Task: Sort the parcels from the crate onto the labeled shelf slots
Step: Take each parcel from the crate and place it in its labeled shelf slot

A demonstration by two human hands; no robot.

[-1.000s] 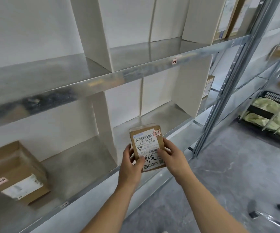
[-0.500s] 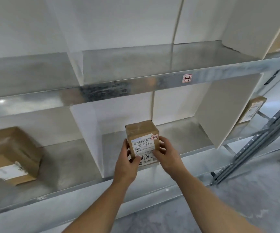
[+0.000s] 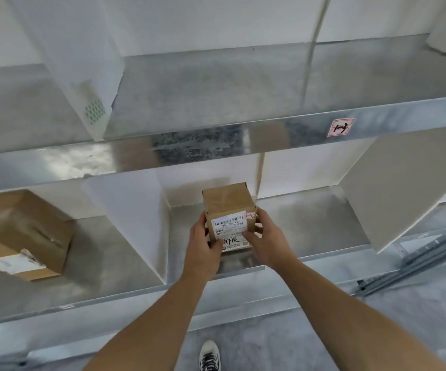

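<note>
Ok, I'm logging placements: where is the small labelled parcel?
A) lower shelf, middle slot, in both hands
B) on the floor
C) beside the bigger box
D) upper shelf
A: the left hand and right hand grip the small parcel in the lower slot, a white divider apart from the bigger box.

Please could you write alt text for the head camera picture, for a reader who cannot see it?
The left hand and right hand hold a small parcel with a white shipping label at the front of a lower shelf slot between white dividers. A larger cardboard box lies in the slot to its left.
</note>
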